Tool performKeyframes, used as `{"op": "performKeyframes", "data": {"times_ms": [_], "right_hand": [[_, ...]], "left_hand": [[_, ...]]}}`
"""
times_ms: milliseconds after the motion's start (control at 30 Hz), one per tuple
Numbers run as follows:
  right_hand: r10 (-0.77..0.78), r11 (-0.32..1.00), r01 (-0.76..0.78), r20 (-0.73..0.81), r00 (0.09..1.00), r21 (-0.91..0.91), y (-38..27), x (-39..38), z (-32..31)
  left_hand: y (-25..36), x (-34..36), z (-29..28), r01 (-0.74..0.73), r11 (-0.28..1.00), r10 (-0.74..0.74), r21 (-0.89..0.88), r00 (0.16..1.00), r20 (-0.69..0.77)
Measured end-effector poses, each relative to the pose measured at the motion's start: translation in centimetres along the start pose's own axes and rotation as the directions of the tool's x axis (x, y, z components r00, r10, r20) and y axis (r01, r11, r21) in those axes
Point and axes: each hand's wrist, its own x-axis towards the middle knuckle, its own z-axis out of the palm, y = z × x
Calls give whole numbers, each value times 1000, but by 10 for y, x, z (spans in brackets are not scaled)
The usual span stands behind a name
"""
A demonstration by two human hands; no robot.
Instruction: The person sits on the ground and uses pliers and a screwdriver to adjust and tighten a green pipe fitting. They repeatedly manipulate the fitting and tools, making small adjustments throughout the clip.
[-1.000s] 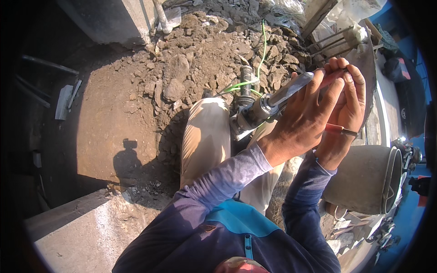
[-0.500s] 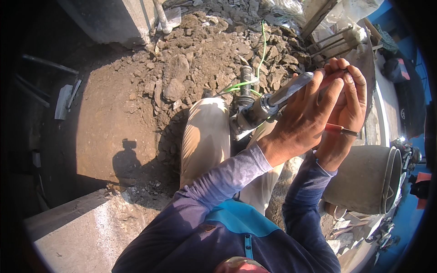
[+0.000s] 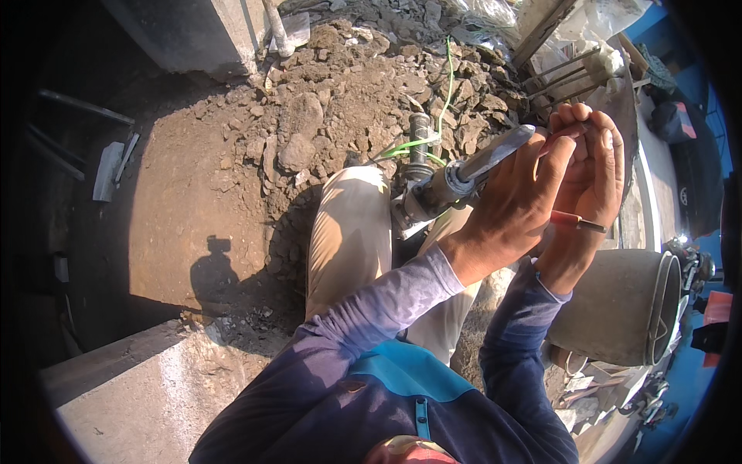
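Far left, in deep shade, pale metal bars and, just below, a white slab piece. In the upper left, the corner of a concrete block. In the lower left, a rough concrete ledge, partly sunlit. Right of that, on brown bare ground, the dark shadow of a head and shoulders.

Across the upper middle, a heap of broken rubble. In the centre, a bent knee in beige trousers. Just right of the knee, a power tool with a dark side handle and a green cord trailing upward over the rubble. From the tool's round collar, a grey metal chisel bit slanting toward the upper right, tip just beside the fingers of the left hand.

In the right half, left hand with back showing, fingers extended and slightly apart, reaching toward the right hand. Right hand cupped, palm turned toward the left hand, fingers bent and close together. Between both hands, something reddish and mostly hidden; impossible to tell whether pinched. On the right wrist, a red-and-dark band. Below, at lower right, a grey bucket tipped on its side, mouth facing right.
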Motion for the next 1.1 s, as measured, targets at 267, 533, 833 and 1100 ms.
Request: {"op": "performKeyframes", "data": {"times_ms": [267,533,833,1100], "right_hand": [[-138,983,137,7,990,-125,-5,-25,55],[-187,947,145,-126,974,-288,-4,-25,68],[-216,918,123,-214,953,-378,-5,-23,77],[-129,937,71,-149,980,-343,-9,-26,73]], "left_hand": [[1,5,-2,-7,999,9,42,999,-44],[-9,-5,8,58,990,-71,-128,993,-97],[-12,0,13,59,994,-72,-90,988,-140],[-11,4,4,17,999,-13,32,993,-113]]}}
